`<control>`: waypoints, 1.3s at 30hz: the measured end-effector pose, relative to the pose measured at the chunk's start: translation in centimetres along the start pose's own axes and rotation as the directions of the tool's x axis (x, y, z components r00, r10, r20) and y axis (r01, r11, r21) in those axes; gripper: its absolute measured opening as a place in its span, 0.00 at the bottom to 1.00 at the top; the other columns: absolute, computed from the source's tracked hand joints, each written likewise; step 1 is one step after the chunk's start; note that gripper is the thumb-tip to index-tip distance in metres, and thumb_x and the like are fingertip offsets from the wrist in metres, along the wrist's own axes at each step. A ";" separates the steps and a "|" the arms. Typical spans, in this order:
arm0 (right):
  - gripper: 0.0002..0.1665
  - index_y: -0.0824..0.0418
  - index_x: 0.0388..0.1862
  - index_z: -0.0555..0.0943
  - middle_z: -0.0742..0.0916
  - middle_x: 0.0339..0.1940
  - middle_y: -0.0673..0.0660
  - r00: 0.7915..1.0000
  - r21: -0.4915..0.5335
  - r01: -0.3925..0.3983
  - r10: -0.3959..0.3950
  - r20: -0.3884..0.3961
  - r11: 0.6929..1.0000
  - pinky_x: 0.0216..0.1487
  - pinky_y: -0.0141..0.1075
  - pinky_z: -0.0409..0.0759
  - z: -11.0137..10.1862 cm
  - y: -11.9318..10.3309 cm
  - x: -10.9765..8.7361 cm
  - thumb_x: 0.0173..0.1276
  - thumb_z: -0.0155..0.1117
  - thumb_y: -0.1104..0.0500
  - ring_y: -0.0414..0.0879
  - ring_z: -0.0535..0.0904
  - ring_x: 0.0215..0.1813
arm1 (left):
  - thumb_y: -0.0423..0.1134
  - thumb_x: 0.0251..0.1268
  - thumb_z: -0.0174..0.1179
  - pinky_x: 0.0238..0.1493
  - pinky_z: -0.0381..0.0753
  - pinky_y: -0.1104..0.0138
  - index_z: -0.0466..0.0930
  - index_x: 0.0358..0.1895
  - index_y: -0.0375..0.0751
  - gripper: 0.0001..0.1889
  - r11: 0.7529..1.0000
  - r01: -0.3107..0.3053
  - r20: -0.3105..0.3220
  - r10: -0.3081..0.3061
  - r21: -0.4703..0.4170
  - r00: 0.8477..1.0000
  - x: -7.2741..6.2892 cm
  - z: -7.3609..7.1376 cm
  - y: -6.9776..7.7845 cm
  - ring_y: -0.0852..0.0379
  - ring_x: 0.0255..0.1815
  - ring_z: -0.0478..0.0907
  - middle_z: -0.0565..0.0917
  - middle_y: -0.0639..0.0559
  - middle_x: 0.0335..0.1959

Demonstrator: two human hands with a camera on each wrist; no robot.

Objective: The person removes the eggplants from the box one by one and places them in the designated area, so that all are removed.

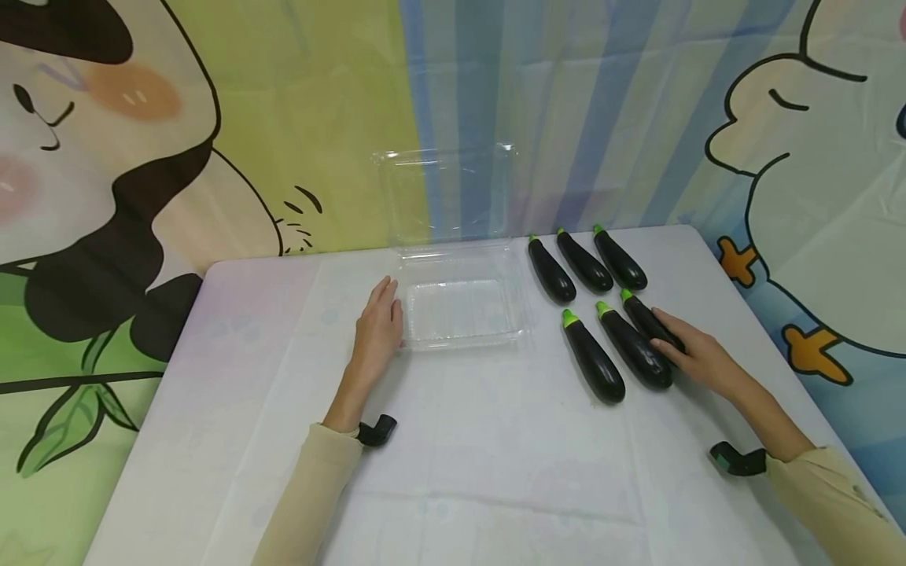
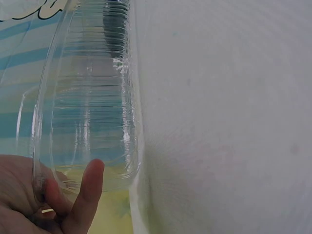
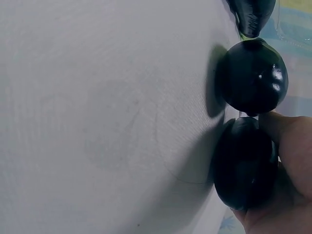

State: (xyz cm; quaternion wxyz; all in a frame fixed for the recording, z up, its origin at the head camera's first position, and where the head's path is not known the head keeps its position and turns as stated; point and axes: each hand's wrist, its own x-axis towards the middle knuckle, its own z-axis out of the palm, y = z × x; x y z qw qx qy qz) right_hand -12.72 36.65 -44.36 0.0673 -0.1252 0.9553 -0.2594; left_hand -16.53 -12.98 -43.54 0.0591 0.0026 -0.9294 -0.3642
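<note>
A clear plastic container (image 1: pixel 463 310) lies on the table with its transparent lid (image 1: pixel 446 196) raised behind it. My left hand (image 1: pixel 378 322) rests along its left side, fingers mostly straight; in the left wrist view, one finger (image 2: pixel 90 192) extends in front of the container's near wall (image 2: pixel 92 117). My right hand (image 1: pixel 697 358) grips a dark eggplant (image 1: pixel 647 321) with a green stem end, thumb and fingers on either side of its body. Beside it lies another eggplant (image 1: pixel 637 350), which appears as a round dark end (image 3: pixel 253 78) in the right wrist view.
Left of those two lies another eggplant (image 1: pixel 596 362). Behind them, three more, including one eggplant (image 1: pixel 552 271) nearest the container, lie in a row. A white cloth covers the table (image 1: pixel 453 464). A printed curtain (image 1: pixel 340 118) hangs at the table's back edge.
</note>
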 end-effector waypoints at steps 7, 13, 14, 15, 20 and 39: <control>0.41 0.66 0.78 0.47 0.58 0.75 0.77 0.999 -0.013 -0.030 0.030 0.037 0.999 0.68 0.67 0.57 -0.1 0.0 0.3 0.77 0.48 0.48 0.75 0.54 0.73 | 0.36 0.76 0.44 0.59 0.77 0.46 0.64 0.71 0.33 0.23 0.999 -0.025 -0.036 0.026 0.031 0.999 0.1 0.0 -0.1 0.40 0.66 0.73 0.63 0.43 0.75; 0.41 0.66 0.78 0.46 0.57 0.75 0.77 0.998 -0.007 -0.042 0.042 0.041 0.999 0.68 0.68 0.57 0.0 -0.1 0.2 0.78 0.48 0.48 0.76 0.54 0.73 | 0.37 0.76 0.44 0.63 0.72 0.40 0.64 0.71 0.35 0.23 0.999 -0.009 -0.031 0.010 0.048 0.999 0.2 0.0 -0.1 0.41 0.70 0.68 0.63 0.45 0.75; 0.41 0.66 0.78 0.46 0.57 0.75 0.77 0.998 -0.007 -0.043 0.043 0.039 0.999 0.68 0.68 0.57 0.0 -0.1 0.2 0.78 0.48 0.48 0.76 0.53 0.73 | 0.38 0.76 0.44 0.63 0.71 0.39 0.64 0.71 0.35 0.23 0.999 -0.006 -0.027 0.007 0.048 1.000 0.2 0.0 -0.2 0.41 0.70 0.68 0.63 0.45 0.75; 0.41 0.66 0.78 0.46 0.57 0.75 0.77 0.999 -0.008 -0.042 0.042 0.034 0.999 0.68 0.67 0.57 0.0 -0.1 0.2 0.78 0.48 0.48 0.76 0.54 0.73 | 0.38 0.76 0.44 0.64 0.70 0.39 0.64 0.71 0.35 0.23 0.999 -0.004 -0.026 0.005 0.046 1.000 0.2 0.0 -0.2 0.42 0.71 0.67 0.63 0.46 0.75; 0.41 0.66 0.78 0.47 0.58 0.75 0.77 0.999 -0.015 -0.042 0.042 0.013 0.999 0.68 0.67 0.57 0.0 -0.2 0.1 0.78 0.48 0.47 0.76 0.54 0.72 | 0.39 0.77 0.44 0.64 0.67 0.36 0.64 0.71 0.37 0.23 0.999 0.013 -0.019 -0.012 0.036 1.000 0.2 -0.1 -0.3 0.41 0.71 0.67 0.62 0.47 0.76; 0.32 0.65 0.75 0.60 0.68 0.72 0.73 0.929 0.016 0.105 -0.092 -0.358 0.994 0.69 0.62 0.60 0.9 -4.0 1.7 0.77 0.51 0.55 0.71 0.63 0.71 | 0.44 0.76 0.46 0.47 0.79 0.48 0.72 0.67 0.41 0.22 0.997 0.039 -0.017 -0.038 0.059 0.999 -0.5 -1.7 -0.4 0.44 0.51 0.82 0.62 0.49 0.76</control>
